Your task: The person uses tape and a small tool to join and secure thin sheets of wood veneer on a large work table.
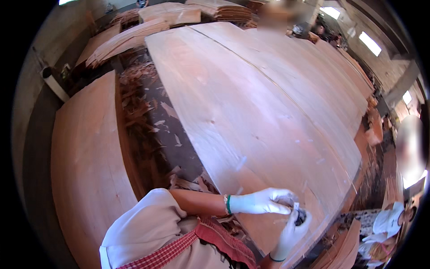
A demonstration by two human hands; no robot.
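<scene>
Both my hands wear white gloves and meet above the near right part of a large wood veneer sheet (233,103). My left hand (266,201) reaches in from the left, its fingers curled and pinched close to a small white strip (296,206). Whether the strip lies between those fingertips is too small to make out. Just below, my right hand (291,233) is closed round a small dark round thing (300,218), partly hidden by the fingers. A narrow dark seam (268,77) runs lengthwise across the veneer surface.
At the left stands a long stack of veneer (89,148). Torn veneer scraps (136,107) litter the floor between it and the large sheet. More veneer stacks (170,14) lie at the far end. People in light clothing (387,224) are at the lower right.
</scene>
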